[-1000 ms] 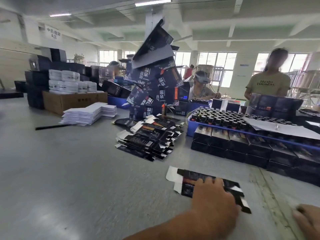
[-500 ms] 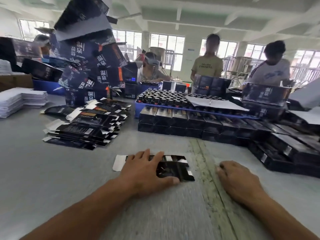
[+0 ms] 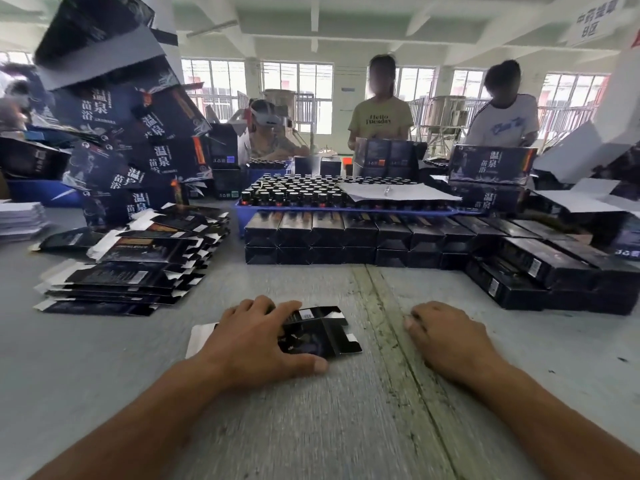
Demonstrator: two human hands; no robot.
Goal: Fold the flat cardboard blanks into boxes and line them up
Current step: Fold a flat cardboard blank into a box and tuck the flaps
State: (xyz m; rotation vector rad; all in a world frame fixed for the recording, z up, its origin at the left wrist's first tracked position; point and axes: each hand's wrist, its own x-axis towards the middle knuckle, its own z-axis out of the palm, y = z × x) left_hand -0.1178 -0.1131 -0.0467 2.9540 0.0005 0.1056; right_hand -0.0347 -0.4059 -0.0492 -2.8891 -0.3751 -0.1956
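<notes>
1. Your left hand [image 3: 256, 341] lies flat on the single flat black cardboard blank [image 3: 311, 332], fingers spread and straight, thumb stretched along its near edge. It presses the blank down and grips nothing.
2. Your right hand [image 3: 446, 337] rests on the grey tabletop [image 3: 104, 358] just right of the blank, not touching it, fingers loosely curled and holding nothing.
3. The blank lies near the middle of the tabletop's near part, with a white flap [image 3: 199, 337] sticking out on its left and small tabs on its right.
4. To start the fold, I would bring your right hand in to take the blank's right end while your left pins the other. Squeeze the two long creased edges toward each other so the sleeve pops open square.
5. Keep your left palm off the crease lines; pressing on them could crush the panel or set a false fold.
6. Tuck the small tabs in first, then the larger flap, so the end closes flush.
7. The stack of flat dark blanks [image 3: 131, 268] waits toward the left edge, within easy reach for the next one.
8. The rows of finished black boxes [image 3: 346, 237] run along the far side of your working area; set this one against that row, ends aligned.
</notes>
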